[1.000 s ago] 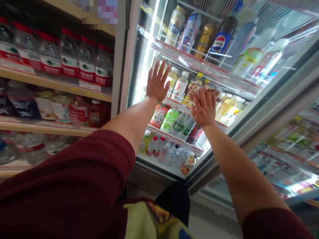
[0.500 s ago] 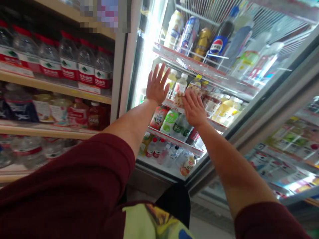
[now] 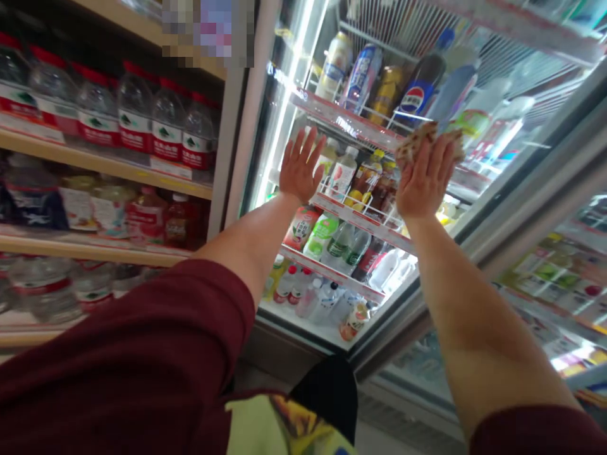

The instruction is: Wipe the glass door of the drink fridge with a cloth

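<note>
Against the fridge door point(image 3: 363, 142), a person's right grip point(image 3: 423, 184) lies flat over a patterned cloth point(image 3: 408, 147), fingers nearly straight and close together; the cloth sits under those fingers and shows to either side near their tips; well to its left, the left grip point(image 3: 301, 167) is spread wide, its fingers pointing up the door; between the two grips, a yellow-capped bottle point(image 3: 368, 172) stands behind the door; just above the right grip is a cola bottle point(image 3: 420, 85); below the left grip, a green-labelled bottle point(image 3: 321, 235) leans on a lower row; left of both grips, red-capped bottles point(image 3: 135, 110) line a wooden shelf point(image 3: 104, 170); a maroon sleeve point(image 3: 190, 316) covers the upper left arm.
</note>
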The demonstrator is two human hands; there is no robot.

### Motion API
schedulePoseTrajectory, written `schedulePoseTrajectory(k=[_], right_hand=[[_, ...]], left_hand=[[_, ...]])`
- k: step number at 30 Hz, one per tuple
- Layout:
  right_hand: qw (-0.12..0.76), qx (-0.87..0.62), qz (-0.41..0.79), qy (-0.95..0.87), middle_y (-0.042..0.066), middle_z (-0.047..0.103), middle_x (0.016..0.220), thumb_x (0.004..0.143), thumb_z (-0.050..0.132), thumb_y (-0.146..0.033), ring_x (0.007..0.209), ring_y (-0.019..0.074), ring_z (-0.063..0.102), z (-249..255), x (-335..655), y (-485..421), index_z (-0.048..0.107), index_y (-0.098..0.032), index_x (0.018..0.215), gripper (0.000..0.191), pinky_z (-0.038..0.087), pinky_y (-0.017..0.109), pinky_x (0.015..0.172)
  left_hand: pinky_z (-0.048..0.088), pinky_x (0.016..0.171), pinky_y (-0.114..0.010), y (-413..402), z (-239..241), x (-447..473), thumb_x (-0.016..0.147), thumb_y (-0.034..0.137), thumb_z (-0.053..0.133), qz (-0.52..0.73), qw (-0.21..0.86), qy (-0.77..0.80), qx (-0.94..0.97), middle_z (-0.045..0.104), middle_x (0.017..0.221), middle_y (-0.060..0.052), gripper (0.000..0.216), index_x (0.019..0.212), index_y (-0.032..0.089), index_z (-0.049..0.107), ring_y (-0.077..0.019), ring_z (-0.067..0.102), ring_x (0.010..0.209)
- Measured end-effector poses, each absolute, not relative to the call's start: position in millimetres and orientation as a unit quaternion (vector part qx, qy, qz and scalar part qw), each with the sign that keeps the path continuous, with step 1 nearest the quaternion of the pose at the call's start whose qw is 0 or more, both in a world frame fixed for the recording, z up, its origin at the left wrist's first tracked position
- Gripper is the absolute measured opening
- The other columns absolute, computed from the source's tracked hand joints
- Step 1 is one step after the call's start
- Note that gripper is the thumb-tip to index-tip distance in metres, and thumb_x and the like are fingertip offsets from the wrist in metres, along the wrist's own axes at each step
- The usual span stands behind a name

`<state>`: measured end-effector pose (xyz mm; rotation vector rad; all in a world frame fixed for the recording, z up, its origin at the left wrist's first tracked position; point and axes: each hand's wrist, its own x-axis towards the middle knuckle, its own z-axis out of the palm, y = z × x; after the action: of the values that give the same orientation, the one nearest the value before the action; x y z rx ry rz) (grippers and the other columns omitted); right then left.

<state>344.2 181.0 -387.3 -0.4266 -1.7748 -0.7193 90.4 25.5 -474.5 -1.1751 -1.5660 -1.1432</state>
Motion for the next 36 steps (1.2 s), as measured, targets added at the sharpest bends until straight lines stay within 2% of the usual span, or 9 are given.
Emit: schedulePoseTrajectory(k=[5, 10, 14, 17, 22, 26, 29, 31, 36], right_hand=[[0.567, -0.21, -0.281, -0.745, 0.026, 0.035, 0.172, 0.108, 0.031, -0.038, 0.166, 0.0393, 0.016, -477, 334, 166, 0.044, -0.005, 0.163, 0.066, 0.023, 0.068, 0.131], [0.449, -0.181, -0.269, -0.833, 0.024, 0.051, 0.162, 0.108, 0.041, -0.036, 0.158, 0.0425, 0.038, -574, 346, 151, 0.064, -0.013, 0.15, 0.054, 0.035, 0.07, 0.125], [0.363, -0.091, -0.29, -0.881, 0.017, 0.059, 0.157, 0.105, 0.051, -0.032, 0.155, 0.0369, 0.046, -584, 365, 163, 0.067, -0.023, 0.148, 0.046, 0.042, 0.062, 0.124], [0.35, -0.037, -0.324, -0.878, 0.013, 0.057, 0.16, 0.107, 0.05, -0.034, 0.157, 0.0328, 0.043, -536, 375, 174, 0.063, -0.026, 0.151, 0.047, 0.037, 0.059, 0.128], [0.499, -0.147, -0.328, -0.788, 0.022, 0.034, 0.173, 0.11, 0.035, -0.041, 0.166, 0.0384, 0.018, -405, 389, 193, 0.042, -0.01, 0.165, 0.064, 0.019, 0.072, 0.13], [0.597, -0.224, -0.275, -0.72, 0.027, 0.023, 0.175, 0.113, 0.022, -0.047, 0.167, 0.0389, 0.011, -349, 402, 221, 0.031, -0.004, 0.169, 0.071, 0.013, 0.068, 0.131], [0.636, -0.246, -0.258, -0.685, 0.024, 0.02, 0.177, 0.112, 0.021, -0.049, 0.167, 0.0396, 0.008, -374, 402, 236, 0.03, -0.01, 0.17, 0.07, 0.008, 0.071, 0.131], [0.661, -0.25, -0.262, -0.657, 0.022, 0.018, 0.178, 0.111, 0.021, -0.044, 0.168, 0.0409, 0.005, -415, 399, 237, 0.023, -0.013, 0.172, 0.068, 0.011, 0.083, 0.126], [0.66, -0.251, -0.291, -0.645, 0.021, 0.011, 0.18, 0.11, 0.032, -0.035, 0.166, 0.0422, 0.0, -539, 401, 213, -0.003, -0.026, 0.175, 0.075, 0.023, 0.089, 0.12]], left_hand=[[0.001, 0.138, -0.054, 24, -474, 92, 0.107, 0.041, 0.034, -0.458, 0.421, -0.621, -0.477, 0.02, 0.18, -0.005, 0.067, 0.172, 0.022, 0.032, -0.0278, 0.005, 0.168], [0.003, 0.138, -0.051, 24, -475, 92, 0.107, 0.039, 0.034, -0.459, 0.432, -0.618, -0.47, 0.023, 0.179, -0.006, 0.066, 0.17, 0.022, 0.035, -0.0254, 0.009, 0.169], [0.003, 0.138, -0.053, 24, -475, 93, 0.106, 0.041, 0.035, -0.465, 0.425, -0.614, -0.475, 0.026, 0.179, -0.008, 0.067, 0.17, 0.02, 0.036, -0.0285, 0.009, 0.168], [0.002, 0.138, -0.054, 23, -474, 95, 0.106, 0.043, 0.036, -0.47, 0.419, -0.612, -0.479, 0.025, 0.179, -0.007, 0.069, 0.171, 0.02, 0.034, -0.0293, 0.008, 0.168], [0.0, 0.139, -0.048, 21, -474, 96, 0.104, 0.038, 0.033, -0.461, 0.415, -0.627, -0.471, 0.021, 0.18, -0.004, 0.068, 0.171, 0.023, 0.034, -0.0242, 0.007, 0.169], [0.001, 0.139, -0.048, 23, -474, 94, 0.104, 0.039, 0.032, -0.456, 0.416, -0.632, -0.469, 0.02, 0.18, -0.003, 0.069, 0.171, 0.023, 0.033, -0.0238, 0.006, 0.169], [0.001, 0.139, -0.051, 26, -475, 92, 0.108, 0.046, 0.026, -0.457, 0.42, -0.625, -0.473, 0.019, 0.18, -0.003, 0.068, 0.17, 0.021, 0.033, -0.0255, 0.004, 0.169], [0.0, 0.139, -0.051, 27, -475, 91, 0.11, 0.051, 0.021, -0.463, 0.421, -0.621, -0.472, 0.019, 0.181, -0.002, 0.069, 0.17, 0.019, 0.033, -0.0259, 0.003, 0.169], [0.002, 0.139, -0.049, 27, -476, 90, 0.108, 0.052, 0.029, -0.481, 0.417, -0.603, -0.481, 0.024, 0.179, -0.004, 0.069, 0.169, 0.022, 0.036, -0.0241, 0.007, 0.169]])
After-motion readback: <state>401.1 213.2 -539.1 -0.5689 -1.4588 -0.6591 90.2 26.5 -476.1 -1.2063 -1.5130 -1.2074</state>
